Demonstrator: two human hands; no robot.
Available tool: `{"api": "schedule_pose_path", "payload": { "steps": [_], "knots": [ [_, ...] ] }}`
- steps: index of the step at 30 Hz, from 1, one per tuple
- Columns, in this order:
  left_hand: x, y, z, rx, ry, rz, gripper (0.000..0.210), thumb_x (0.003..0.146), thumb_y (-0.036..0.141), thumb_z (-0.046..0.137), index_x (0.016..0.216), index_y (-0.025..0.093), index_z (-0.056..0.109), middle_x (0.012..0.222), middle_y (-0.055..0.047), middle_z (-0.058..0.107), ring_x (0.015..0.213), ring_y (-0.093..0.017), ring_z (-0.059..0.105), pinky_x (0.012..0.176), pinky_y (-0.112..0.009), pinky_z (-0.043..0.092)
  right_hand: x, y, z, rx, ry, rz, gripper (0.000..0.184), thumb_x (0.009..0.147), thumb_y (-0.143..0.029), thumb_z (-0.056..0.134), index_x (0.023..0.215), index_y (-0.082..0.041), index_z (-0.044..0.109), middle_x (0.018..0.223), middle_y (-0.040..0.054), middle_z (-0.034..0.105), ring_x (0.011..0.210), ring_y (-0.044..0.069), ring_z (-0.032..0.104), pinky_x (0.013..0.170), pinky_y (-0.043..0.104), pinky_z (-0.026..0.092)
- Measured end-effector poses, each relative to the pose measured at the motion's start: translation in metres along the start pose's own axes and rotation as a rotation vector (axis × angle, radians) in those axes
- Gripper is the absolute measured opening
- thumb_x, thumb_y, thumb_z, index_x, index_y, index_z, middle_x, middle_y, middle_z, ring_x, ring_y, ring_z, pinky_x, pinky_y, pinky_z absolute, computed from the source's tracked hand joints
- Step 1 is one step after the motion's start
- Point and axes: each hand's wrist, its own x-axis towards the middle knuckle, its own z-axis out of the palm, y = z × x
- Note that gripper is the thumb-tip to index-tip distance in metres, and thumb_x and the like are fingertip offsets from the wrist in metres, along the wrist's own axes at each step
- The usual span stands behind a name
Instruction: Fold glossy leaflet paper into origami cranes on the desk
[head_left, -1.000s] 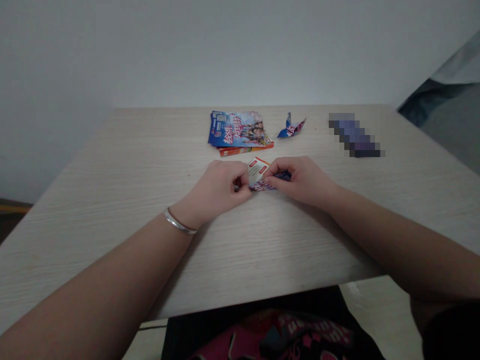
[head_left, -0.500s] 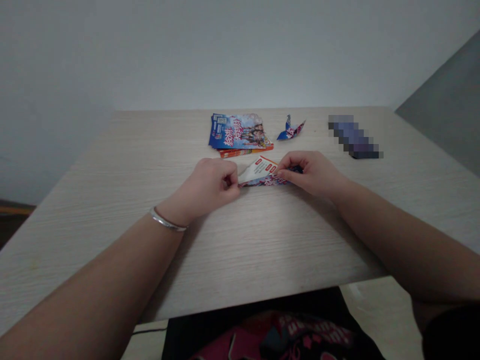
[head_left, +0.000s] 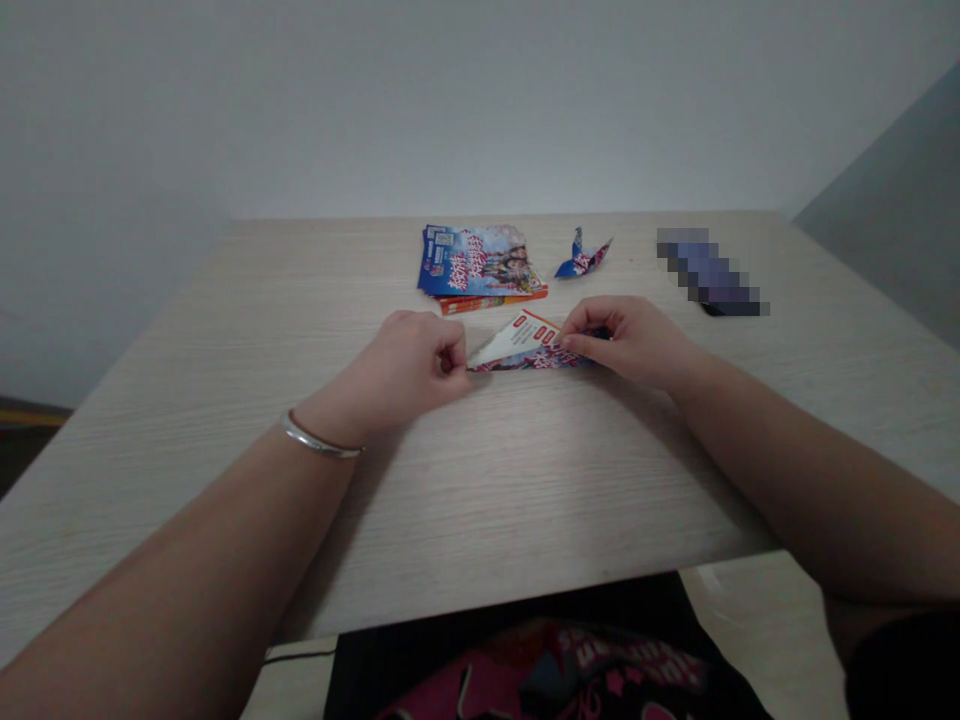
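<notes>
- Folded flyer (head_left: 517, 343) is lying on the pale wood-look table (head_left: 480, 480), right between the two hands, a bit past the middle and just on the near side of the paper stack
- it's creased into a slanted shape: a white flap with red labels and small print (too tiny to read) pokes up at the back, and a blue and pink printed strip runs along the near edge
- left hand (head_left: 416, 362) has its fingers curled in and looks to be pinching the pointy left tip of the flyer, thumb right at the corner
- right hand (head_left: 637, 342) is gripping the other end between thumb and fingers, covering part of the dark blue bit
- silver bracelet (head_left: 321, 441) on the left wrist, btw
- stack of flyers (head_left: 476, 265) sits just behind, blue printed fronts up, with orange edges (head_left: 495, 303) peeking out underneath
- folded paper figure (head_left: 583, 262) stands to the right of that stack, kinda bird-like with pointy bits sticking up
- farther right there's a dark flat object (head_left: 709, 275), mostly pixelated, so can't tell what it is
- plain pale wall (head_left: 480, 110) behind the table, and dark clothing with pink print (head_left: 540, 675) down at the lap
</notes>
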Motion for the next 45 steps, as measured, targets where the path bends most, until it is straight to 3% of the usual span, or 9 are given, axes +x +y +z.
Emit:
{"api": "schedule_pose_path", "payload": {
  "steps": [9, 16, 20, 22, 25, 31, 36, 41, 45],
  "knots": [
    [-0.002, -0.007, -0.001, -0.074, -0.077, -0.064, 0.014, 0.072, 0.024, 0.062, 0.06, 0.02, 0.057, 0.051, 0.005, 0.05, 0.049, -0.01, 0.042, 0.052, -0.024, 0.028, 0.0, 0.007, 0.001, 0.01, -0.034, -0.001, 0.025, 0.083, -0.046, 0.072, 0.08, -0.021, 0.071, 0.075, 0.0024, 0.07, 0.067, 0.015, 0.059, 0.064, 0.032, 0.044],
    [-0.002, -0.016, -0.007, 0.023, -0.122, -0.063, 0.007, 0.067, 0.02, 0.059, 0.06, 0.02, 0.057, 0.056, 0.003, 0.054, 0.052, -0.011, 0.046, 0.054, -0.025, 0.028, 0.001, 0.008, -0.002, 0.005, -0.007, 0.008, 0.024, 0.082, -0.046, 0.072, 0.079, -0.022, 0.071, 0.075, 0.0028, 0.07, 0.068, 0.016, 0.058, 0.063, 0.032, 0.043],
    [-0.004, -0.019, -0.005, -0.001, 0.035, -0.089, 0.007, 0.076, 0.023, 0.057, 0.073, 0.019, 0.062, 0.071, -0.001, 0.064, 0.062, -0.015, 0.055, 0.058, -0.026, 0.037, 0.002, 0.008, -0.004, 0.007, 0.074, 0.028, 0.026, 0.08, -0.047, 0.073, 0.078, -0.022, 0.071, 0.072, 0.0023, 0.068, 0.066, 0.016, 0.057, 0.063, 0.032, 0.043],
    [-0.003, -0.013, -0.001, -0.03, 0.135, -0.011, 0.018, 0.087, 0.029, 0.056, 0.092, 0.017, 0.069, 0.09, -0.006, 0.07, 0.079, -0.019, 0.063, 0.07, -0.029, 0.045, 0.003, 0.004, -0.002, 0.0, 0.097, 0.015, 0.023, 0.08, -0.045, 0.072, 0.078, -0.021, 0.07, 0.072, 0.0018, 0.068, 0.065, 0.015, 0.055, 0.063, 0.032, 0.042],
    [0.0, 0.001, 0.005, 0.017, 0.155, 0.132, 0.03, 0.092, 0.041, 0.063, 0.11, 0.018, 0.071, 0.104, -0.009, 0.076, 0.092, -0.022, 0.066, 0.083, -0.035, 0.046, 0.003, -0.007, 0.004, -0.013, 0.087, -0.014, 0.019, 0.08, -0.04, 0.069, 0.079, -0.021, 0.07, 0.072, 0.0016, 0.068, 0.065, 0.015, 0.054, 0.063, 0.031, 0.041],
    [0.003, 0.016, 0.008, 0.157, 0.118, 0.2, 0.027, 0.097, 0.031, 0.058, 0.075, 0.018, 0.069, 0.076, -0.004, 0.072, 0.074, -0.019, 0.061, 0.075, -0.035, 0.039, 0.003, -0.018, 0.012, -0.021, 0.102, -0.055, 0.016, 0.076, -0.032, 0.064, 0.08, -0.019, 0.072, 0.074, 0.0024, 0.07, 0.066, 0.015, 0.055, 0.063, 0.03, 0.04],
    [0.003, 0.014, 0.002, 0.14, 0.059, 0.228, 0.03, 0.096, 0.029, 0.054, 0.068, 0.019, 0.061, 0.069, -0.002, 0.064, 0.068, -0.016, 0.054, 0.072, -0.033, 0.037, 0.001, -0.014, 0.011, -0.064, 0.094, -0.008, 0.013, 0.074, -0.026, 0.061, 0.076, -0.018, 0.072, 0.066, 0.0009, 0.068, 0.059, 0.013, 0.052, 0.057, 0.028, 0.037],
    [0.001, 0.018, 0.0, 0.15, 0.049, 0.18, 0.028, 0.094, 0.032, 0.057, 0.069, 0.02, 0.061, 0.069, -0.001, 0.063, 0.073, -0.017, 0.055, 0.086, -0.038, 0.038, 0.001, -0.013, 0.009, -0.082, 0.108, 0.073, 0.007, 0.072, -0.019, 0.063, 0.072, -0.019, 0.07, 0.067, 0.0014, 0.07, 0.06, 0.014, 0.058, 0.058, 0.028, 0.043],
    [0.001, 0.017, -0.001, 0.116, 0.023, 0.178, 0.029, 0.094, 0.034, 0.054, 0.069, 0.02, 0.061, 0.068, -0.001, 0.063, 0.07, -0.017, 0.053, 0.084, -0.037, 0.038, 0.002, -0.011, 0.005, -0.101, 0.112, 0.102, 0.007, 0.073, -0.015, 0.064, 0.071, -0.019, 0.07, 0.069, 0.0023, 0.072, 0.063, 0.015, 0.062, 0.06, 0.028, 0.046]
  ]
}}
